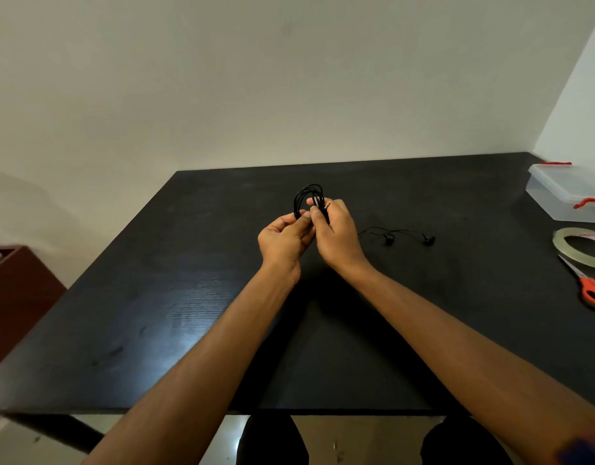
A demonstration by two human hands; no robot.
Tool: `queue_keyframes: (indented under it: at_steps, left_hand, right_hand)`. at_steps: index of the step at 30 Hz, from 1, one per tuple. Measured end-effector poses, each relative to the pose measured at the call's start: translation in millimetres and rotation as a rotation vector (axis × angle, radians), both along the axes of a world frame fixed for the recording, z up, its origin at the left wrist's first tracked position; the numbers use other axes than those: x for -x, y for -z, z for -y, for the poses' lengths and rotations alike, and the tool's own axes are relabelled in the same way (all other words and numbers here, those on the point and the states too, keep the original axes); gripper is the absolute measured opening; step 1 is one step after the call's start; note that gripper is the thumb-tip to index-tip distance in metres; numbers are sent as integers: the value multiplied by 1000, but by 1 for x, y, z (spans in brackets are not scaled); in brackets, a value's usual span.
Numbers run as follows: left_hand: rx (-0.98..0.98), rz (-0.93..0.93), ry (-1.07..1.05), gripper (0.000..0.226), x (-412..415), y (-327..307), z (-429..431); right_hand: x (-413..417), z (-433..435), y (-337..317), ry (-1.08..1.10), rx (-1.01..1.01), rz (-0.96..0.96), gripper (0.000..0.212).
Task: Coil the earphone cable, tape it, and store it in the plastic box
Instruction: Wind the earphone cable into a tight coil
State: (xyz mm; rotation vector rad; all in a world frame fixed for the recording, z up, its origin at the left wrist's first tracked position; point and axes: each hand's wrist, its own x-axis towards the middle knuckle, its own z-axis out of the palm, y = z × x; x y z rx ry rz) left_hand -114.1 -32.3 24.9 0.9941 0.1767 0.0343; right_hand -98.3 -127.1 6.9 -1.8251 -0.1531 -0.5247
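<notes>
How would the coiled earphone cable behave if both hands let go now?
Probably not hold: the coil is thin, untaped wire, held only by the left hand and right hand, so loops would likely spring loose. The earbuds trail limply on the table, suggesting it's floppy and light.

Both bare forearms reach forward and converge, wrists slightly apart and fingers touching. The left hand (284, 241) pinches the coiled earphone cable (307, 195) between thumb and fingers. The right hand (338, 237), just beside it, curls round the same coil.

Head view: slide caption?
The left hand and right hand grip the coiled earphone cable; earbuds, tape, scissors and plastic box lie on the table.
</notes>
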Motion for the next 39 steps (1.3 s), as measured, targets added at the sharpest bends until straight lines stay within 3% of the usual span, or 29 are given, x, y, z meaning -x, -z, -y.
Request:
queue_keyframes:
  at_steps: [6,8,12,16,19,32,39]
  left_hand:
    - [-11,-11,64,7,-4,8,-8]
    - [-87,-4,88,6,-7,12,-14]
    - [-424,108,58,16,-12,21,-28]
    - [-446,142,73,27,-18,20,-38]
    - [-537,191,117,23,-24,19,-41]
    - [-648,314,45,14,-55,34,-39]
    - [-581,368,120,15,-65,43,-32]
  right_hand:
    - [-6,1,-11,-66,80,-108,26]
    - [-11,5,-15,-105,210,-129,26]
    - [-21,11,-22,-137,566,-153,28]
    - [-28,15,-25,-171,801,-118,25]
    - [-32,17,-24,-193,888,-121,25]
    - [-48,19,-5,-231,869,-82,16]
    - [-52,22,0,-259,782,-91,16]
